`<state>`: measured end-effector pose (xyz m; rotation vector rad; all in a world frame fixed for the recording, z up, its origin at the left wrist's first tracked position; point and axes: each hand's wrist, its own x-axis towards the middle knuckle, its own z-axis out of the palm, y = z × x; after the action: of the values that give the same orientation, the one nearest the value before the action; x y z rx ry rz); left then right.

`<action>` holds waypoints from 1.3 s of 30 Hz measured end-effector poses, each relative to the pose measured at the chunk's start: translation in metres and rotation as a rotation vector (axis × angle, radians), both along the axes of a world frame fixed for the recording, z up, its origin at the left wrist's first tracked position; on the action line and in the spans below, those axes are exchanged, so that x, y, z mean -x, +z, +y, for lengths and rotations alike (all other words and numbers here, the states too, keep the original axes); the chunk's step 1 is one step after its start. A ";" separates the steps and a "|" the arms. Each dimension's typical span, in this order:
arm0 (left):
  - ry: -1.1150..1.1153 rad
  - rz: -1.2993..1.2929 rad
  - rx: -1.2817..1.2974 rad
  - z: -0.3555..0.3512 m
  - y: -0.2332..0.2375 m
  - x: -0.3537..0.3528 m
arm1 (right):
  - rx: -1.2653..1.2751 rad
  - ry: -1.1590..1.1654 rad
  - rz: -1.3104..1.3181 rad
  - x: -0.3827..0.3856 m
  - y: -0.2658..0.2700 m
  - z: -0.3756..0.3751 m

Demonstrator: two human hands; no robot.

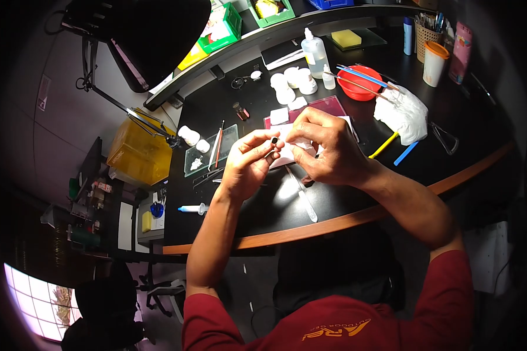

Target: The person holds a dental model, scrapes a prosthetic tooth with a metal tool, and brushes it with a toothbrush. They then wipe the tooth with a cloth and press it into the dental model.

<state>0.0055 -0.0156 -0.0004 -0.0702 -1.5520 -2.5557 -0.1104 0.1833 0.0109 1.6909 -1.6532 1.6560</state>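
My left hand pinches a small dark-faced piece with a pale edge between thumb and fingers, raised above the desk. It is too small to name. Close beside it, my right hand has its fingers drawn together, and what they hold is hidden. White paper or tissue shows beneath the two hands, over a dark red mat. A slim metal spatula-like tool lies on the desk below them.
A glass plate with thin tools lies left, a syringe nearer me. Behind stand white jars and a clear squeeze bottle. Right are a red bowl, crumpled white tissue and an orange-lidded cup. A lamp arm reaches in left.
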 end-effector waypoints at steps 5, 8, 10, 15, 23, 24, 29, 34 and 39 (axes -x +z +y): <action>-0.001 -0.018 -0.014 -0.001 0.000 0.000 | 0.003 -0.004 0.018 0.001 0.000 0.000; -0.013 -0.033 -0.030 -0.003 -0.002 0.001 | 0.007 -0.002 0.020 0.001 -0.001 0.000; -0.013 -0.041 -0.037 -0.005 -0.004 0.001 | 0.011 0.006 0.022 0.000 -0.001 -0.001; -0.027 -0.060 -0.048 -0.008 -0.008 0.003 | 0.026 0.014 0.038 0.001 -0.001 -0.002; -0.015 -0.043 -0.022 -0.003 -0.005 0.003 | 0.017 0.005 0.029 0.000 0.001 -0.001; -0.007 -0.048 -0.016 -0.003 -0.005 0.003 | 0.012 0.004 0.015 -0.001 0.002 0.000; -0.005 -0.040 0.031 -0.001 -0.006 0.003 | 0.036 -0.009 0.009 0.000 0.002 0.000; 0.011 -0.022 0.124 0.004 -0.003 0.003 | 0.009 0.027 0.006 0.001 -0.004 -0.004; 0.026 -0.001 0.204 0.004 -0.007 0.001 | -0.047 0.031 -0.003 0.003 -0.007 -0.004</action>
<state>0.0047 -0.0117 -0.0078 -0.0713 -1.7964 -2.3697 -0.1134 0.1789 0.0038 1.7452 -1.6879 1.6470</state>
